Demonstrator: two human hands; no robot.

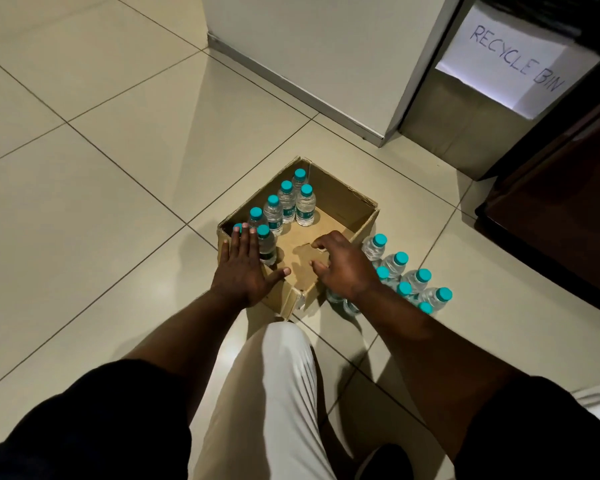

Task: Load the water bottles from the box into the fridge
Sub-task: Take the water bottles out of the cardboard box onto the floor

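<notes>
An open cardboard box point(357, 216) sits on the tiled floor. Several small water bottles with teal caps point(286, 202) stand upright along its left inner wall. More of the same bottles point(409, 278) stand grouped on the floor just right of the box. My left hand point(245, 268) lies flat with straight fingers over the box's near-left corner, fingertips by the nearest bottle caps. My right hand point(343, 265) hovers over the box's bare bottom with fingers loosely curled, holding nothing. No fridge interior is in view.
A steel bin with a paper sign reading RECYCLE BIN point(510, 60) stands at the upper right. Left of it is a white appliance or cabinet side point(309, 57). Dark wooden furniture point(568, 216) borders the right. My pale trouser leg point(274, 393) is below the box.
</notes>
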